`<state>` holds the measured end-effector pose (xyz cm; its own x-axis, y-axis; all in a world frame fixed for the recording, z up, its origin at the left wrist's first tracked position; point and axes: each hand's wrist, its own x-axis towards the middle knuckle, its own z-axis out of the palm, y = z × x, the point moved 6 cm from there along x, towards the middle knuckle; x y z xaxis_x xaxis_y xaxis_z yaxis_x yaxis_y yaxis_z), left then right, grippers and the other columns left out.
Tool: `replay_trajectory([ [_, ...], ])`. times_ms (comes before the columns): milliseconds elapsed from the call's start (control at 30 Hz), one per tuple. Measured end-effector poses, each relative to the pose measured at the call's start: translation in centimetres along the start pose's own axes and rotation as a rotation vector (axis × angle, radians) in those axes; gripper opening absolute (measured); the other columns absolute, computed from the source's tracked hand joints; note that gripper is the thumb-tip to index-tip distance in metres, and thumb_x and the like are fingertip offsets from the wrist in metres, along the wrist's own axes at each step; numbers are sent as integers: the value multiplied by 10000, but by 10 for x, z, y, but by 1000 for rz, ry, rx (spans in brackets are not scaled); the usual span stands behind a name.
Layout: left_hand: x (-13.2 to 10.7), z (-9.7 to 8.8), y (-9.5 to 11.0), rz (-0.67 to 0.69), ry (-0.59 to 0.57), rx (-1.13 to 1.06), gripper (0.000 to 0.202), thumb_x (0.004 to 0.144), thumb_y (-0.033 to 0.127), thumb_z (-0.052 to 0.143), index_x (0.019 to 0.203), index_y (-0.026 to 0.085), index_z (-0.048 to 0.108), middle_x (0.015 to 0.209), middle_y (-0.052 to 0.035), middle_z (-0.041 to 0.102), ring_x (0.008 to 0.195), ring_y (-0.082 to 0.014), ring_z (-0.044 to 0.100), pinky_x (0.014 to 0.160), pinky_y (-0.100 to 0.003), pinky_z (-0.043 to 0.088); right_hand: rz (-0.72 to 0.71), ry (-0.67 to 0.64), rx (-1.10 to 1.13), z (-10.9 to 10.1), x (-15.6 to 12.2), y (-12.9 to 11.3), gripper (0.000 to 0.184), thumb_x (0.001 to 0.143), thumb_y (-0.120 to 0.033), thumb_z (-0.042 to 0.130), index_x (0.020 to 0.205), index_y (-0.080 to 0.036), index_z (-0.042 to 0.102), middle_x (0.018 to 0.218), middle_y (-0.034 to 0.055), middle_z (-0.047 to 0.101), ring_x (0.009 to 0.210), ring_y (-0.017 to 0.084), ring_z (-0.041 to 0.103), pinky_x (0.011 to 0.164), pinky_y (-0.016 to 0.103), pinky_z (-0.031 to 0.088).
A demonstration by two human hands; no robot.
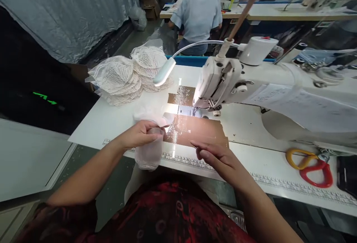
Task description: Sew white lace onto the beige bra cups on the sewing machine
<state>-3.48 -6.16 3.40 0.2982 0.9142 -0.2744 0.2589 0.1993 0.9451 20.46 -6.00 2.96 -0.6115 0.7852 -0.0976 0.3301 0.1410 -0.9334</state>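
Observation:
My left hand [139, 134] is closed on a piece of sheer white fabric [149, 154], thumb on top. Part of that fabric hangs over the table's front edge, and part lies toward the needle area, brightly lit. To the right, my right hand [219, 157] is pinched shut over the brown-taped patch [200, 129]. A small thin tip sticks out from its fingers; what it belongs to is hidden. Beyond both hands stands a white sewing machine [219, 81], its presser foot area apart from the fabric in my left hand.
Stacks of white lace pieces [118, 75] lie at the table's back left. A lamp [164, 72] on a bent arm hangs over the work area. Scissors [312, 165] with yellow and red handles rest at right. A person [196, 16] sits at another table ahead.

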Motion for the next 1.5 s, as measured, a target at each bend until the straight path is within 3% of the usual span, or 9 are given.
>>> replay_trajectory([
  [133, 9, 15, -3, 27, -129, -25, 299, 749, 333, 672, 964, 125, 670, 851, -37, 659, 753, -160, 600, 655, -236, 462, 34, -42, 64, 21, 37, -11, 397, 852, -470, 575, 1157, -235, 671, 1066, 74, 687, 894, 211, 629, 797, 346, 492],
  [433, 16, 29, 12, 158, -234, 181, 417, 757, 214, 592, 1169, 153, 612, 1038, -56, 640, 933, -201, 601, 788, -276, 481, -71, -43, 77, 39, 66, -22, 296, 857, -419, 560, 800, -170, 710, 718, 12, 645, 688, 150, 578, 645, 272, 457],
  [633, 11, -18, 11, 22, -323, 372, 418, 778, 304, 596, 1182, 200, 619, 1071, -46, 672, 923, -212, 633, 760, -264, 481, -87, 119, -305, 2, 39, 2, 312, 898, -413, 512, 1104, -260, 691, 1016, 41, 717, 929, 217, 646, 828, 356, 498],
  [767, 11, -91, 15, -13, 168, 905, 569, 772, 421, 579, 1289, 185, 545, 1266, -91, 583, 1088, -296, 566, 894, -365, 452, -18, 411, -948, -54, 1, 43, 351, 917, -383, 455, 1101, -204, 694, 1027, 122, 683, 969, 292, 610, 839, 444, 484],
  [833, 17, -102, 20, 27, 335, 967, 671, 784, 506, 565, 1363, 181, 467, 1400, -103, 471, 1218, -326, 472, 982, -411, 405, -60, 476, -1059, -69, -14, 54, 338, 909, -364, 456, 1054, -189, 706, 1083, 150, 652, 1027, 313, 583, 892, 489, 465],
  [1000, 70, -67, 17, 126, 316, 729, 697, 746, 485, 640, 1343, 168, 468, 1249, -108, 589, 1062, -269, 578, 841, -337, 476, -149, 563, -685, -63, -20, 34, 294, 880, -381, 542, 1080, -217, 681, 1156, 118, 642, 1083, 272, 587, 942, 461, 471],
  [1133, 86, -26, 17, 189, 253, 782, 269, 749, 246, 596, 990, 144, 658, 864, -47, 675, 759, -187, 610, 662, -273, 443, -31, 319, -39, -18, 9, 18, 313, 860, -429, 578, 1097, -243, 662, 1129, 88, 664, 991, 213, 635, 892, 391, 510],
  [1333, 20, 43, 31, 582, 408, 1129, 248, 911, 282, 433, 813, 161, 626, 678, -56, 624, 640, -176, 560, 622, -302, 384, 125, 114, 717, 53, 52, 16, 565, 713, -569, 687, 1129, -194, 617, 1035, 97, 687, 898, 218, 650, 812, 371, 528],
  [1500, -24, 73, 22, 608, 302, 1060, 407, 935, 348, 466, 1277, 133, 508, 687, -25, 643, 596, -158, 581, 570, -274, 397, 173, 268, 783, 58, 52, 24, 330, 749, -495, 676, 865, -187, 652, 777, 16, 674, 709, 163, 622, 667, 287, 521],
])
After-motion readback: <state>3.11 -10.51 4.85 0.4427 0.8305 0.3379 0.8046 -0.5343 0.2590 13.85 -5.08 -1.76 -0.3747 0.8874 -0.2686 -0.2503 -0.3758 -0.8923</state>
